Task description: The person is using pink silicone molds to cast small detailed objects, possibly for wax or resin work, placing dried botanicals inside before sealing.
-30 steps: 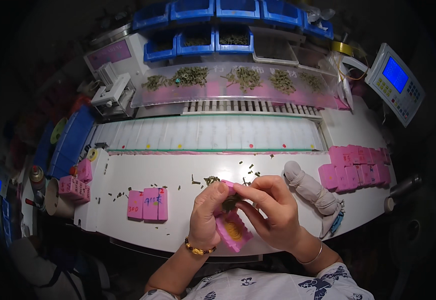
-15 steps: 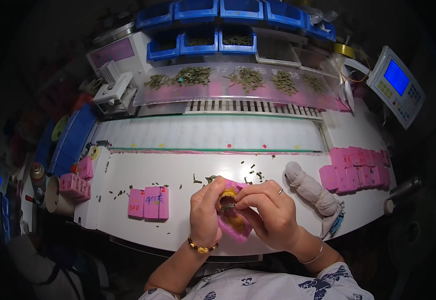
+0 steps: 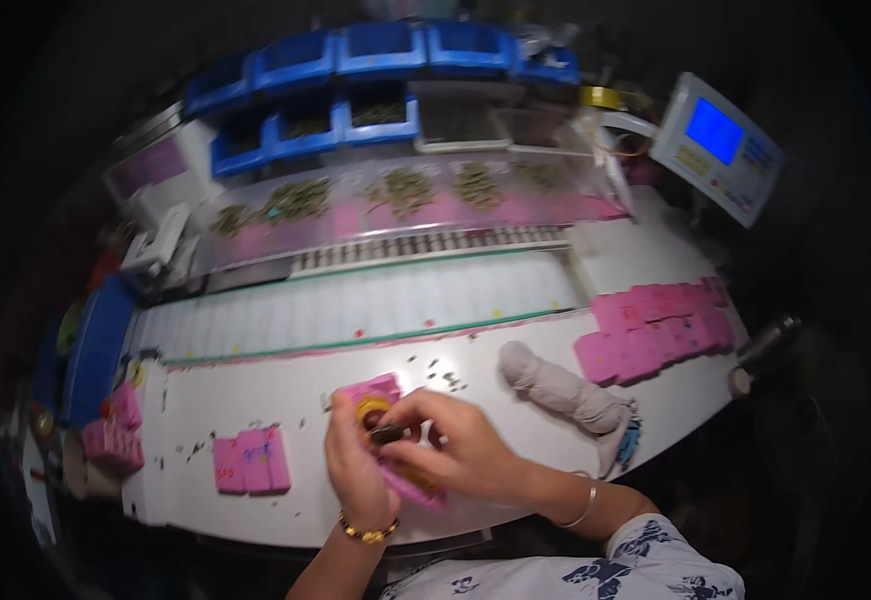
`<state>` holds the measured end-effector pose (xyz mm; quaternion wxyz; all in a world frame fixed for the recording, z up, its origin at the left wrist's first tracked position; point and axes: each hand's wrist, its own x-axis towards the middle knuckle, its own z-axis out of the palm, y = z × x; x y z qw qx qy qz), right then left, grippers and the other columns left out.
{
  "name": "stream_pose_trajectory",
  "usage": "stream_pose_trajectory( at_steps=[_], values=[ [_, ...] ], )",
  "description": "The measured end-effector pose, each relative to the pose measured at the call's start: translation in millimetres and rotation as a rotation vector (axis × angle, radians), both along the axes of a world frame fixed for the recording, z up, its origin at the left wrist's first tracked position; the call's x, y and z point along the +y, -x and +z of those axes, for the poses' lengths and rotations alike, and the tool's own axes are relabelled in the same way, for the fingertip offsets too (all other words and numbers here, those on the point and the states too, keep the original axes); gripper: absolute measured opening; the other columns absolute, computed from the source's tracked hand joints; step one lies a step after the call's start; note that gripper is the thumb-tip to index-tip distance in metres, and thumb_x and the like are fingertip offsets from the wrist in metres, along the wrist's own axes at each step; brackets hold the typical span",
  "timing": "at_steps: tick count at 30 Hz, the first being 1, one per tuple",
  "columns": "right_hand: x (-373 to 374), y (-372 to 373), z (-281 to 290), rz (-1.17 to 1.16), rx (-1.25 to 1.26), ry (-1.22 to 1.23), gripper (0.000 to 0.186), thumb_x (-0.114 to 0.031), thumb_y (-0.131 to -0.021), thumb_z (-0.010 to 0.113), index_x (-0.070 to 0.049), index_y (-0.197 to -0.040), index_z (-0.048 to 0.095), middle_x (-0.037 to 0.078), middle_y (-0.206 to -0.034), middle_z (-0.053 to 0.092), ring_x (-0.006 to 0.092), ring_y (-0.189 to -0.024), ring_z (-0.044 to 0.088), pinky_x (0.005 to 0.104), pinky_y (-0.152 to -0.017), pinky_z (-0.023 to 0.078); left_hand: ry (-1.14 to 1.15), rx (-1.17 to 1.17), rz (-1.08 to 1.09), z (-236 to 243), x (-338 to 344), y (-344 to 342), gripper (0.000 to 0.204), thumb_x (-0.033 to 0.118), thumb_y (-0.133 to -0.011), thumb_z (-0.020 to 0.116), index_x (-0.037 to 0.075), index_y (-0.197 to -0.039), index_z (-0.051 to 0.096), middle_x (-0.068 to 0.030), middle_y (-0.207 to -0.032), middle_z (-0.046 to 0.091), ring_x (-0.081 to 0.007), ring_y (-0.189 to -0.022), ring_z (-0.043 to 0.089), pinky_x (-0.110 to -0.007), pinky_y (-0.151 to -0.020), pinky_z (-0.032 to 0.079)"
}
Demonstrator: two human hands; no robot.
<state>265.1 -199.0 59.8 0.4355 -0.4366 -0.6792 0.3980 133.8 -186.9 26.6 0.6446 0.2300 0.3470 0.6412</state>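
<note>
My left hand (image 3: 354,455) is closed around an open pink mold (image 3: 378,383) with a yellow interior (image 3: 371,405), above the white worktop (image 3: 466,515). The fingers of my right hand (image 3: 466,450) pinch a small dark green piece (image 3: 388,434) at the yellow cavity, partly hiding it. Green scraps (image 3: 446,377) are scattered behind the hands. To the left lie pink blocks (image 3: 251,465) with handwriting.
A beige cloth bundle (image 3: 556,390) and stacked pink blocks (image 3: 651,335) lie right. Behind are a glass-edged panel (image 3: 356,305), a clear tray (image 3: 356,225) with green piles, blue bins (image 3: 381,45) and a control panel (image 3: 716,150). More pink blocks (image 3: 111,445) stand left.
The whole view has tilted and shifted. The pink mold with its yellow interior sits lower and further left in frame, with my right fingers and the green piece at its cavity.
</note>
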Motion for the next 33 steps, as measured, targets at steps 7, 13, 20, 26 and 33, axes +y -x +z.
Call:
stream_pose_trajectory(
  at_steps=[7, 13, 20, 26, 33],
  values=[
    [2.6, 9.1, -16.1, 0.096, 0.385, 0.307, 0.019, -0.008, -0.089, 0.070, -0.002, -0.103, 0.059, 0.004, -0.096, 0.062, 0.0086, -0.089, 0.060, 0.0247, -0.079, 0.051, -0.208, 0.286, 0.183, -0.2, -5.3, -12.3, 0.038, 0.042, -0.106, 0.040, 0.006, -0.098, 0.050, -0.0009, -0.086, 0.051, -0.0095, -0.077, 0.050, -0.024, -0.068, 0.043],
    [4.5, 9.4, -17.8, 0.126, 0.465, 0.374, 0.018, -0.002, -0.089, 0.067, -0.002, -0.103, 0.055, 0.004, -0.101, 0.061, 0.0086, -0.095, 0.060, 0.0245, -0.084, 0.052, -0.312, 0.513, 0.140, -1.1, -6.7, -8.9, 0.042, 0.044, -0.106, 0.039, 0.003, -0.104, 0.048, -0.0024, -0.089, 0.050, -0.0103, -0.080, 0.049, -0.024, -0.070, 0.043],
    [3.5, 20.3, -33.8, 0.137, 0.703, 0.334, 0.021, 0.000, -0.087, 0.070, -0.002, -0.101, 0.054, 0.003, -0.101, 0.062, 0.0089, -0.096, 0.061, 0.0243, -0.086, 0.052, -0.173, 0.220, 0.162, -1.6, -1.1, -9.5, 0.053, 0.051, -0.104, 0.037, 0.002, -0.113, 0.056, -0.0050, -0.098, 0.059, -0.0121, -0.084, 0.058, -0.026, -0.077, 0.049],
    [-6.6, -2.0, -25.6, -0.036, 0.859, 0.363, 0.023, 0.004, -0.086, 0.069, -0.005, -0.100, 0.053, 0.006, -0.094, 0.066, 0.0102, -0.088, 0.065, 0.0240, -0.076, 0.053, -0.099, 0.109, 0.208, 11.3, 8.7, -0.4, 0.055, 0.054, -0.103, 0.038, 0.002, -0.113, 0.056, -0.0076, -0.096, 0.061, -0.0140, -0.077, 0.059, -0.028, -0.069, 0.051],
    [10.2, -47.8, -13.2, -0.099, 0.694, 0.305, 0.011, -0.005, -0.092, 0.064, -0.002, -0.101, 0.059, 0.008, -0.095, 0.068, 0.0119, -0.084, 0.066, 0.0269, -0.073, 0.054, -0.005, 0.133, -0.290, 22.6, 14.4, 43.5, 0.073, 0.067, -0.098, 0.028, 0.002, -0.084, 0.058, -0.0175, -0.075, 0.065, -0.0221, -0.059, 0.064, -0.030, -0.056, 0.054]
  ],
)
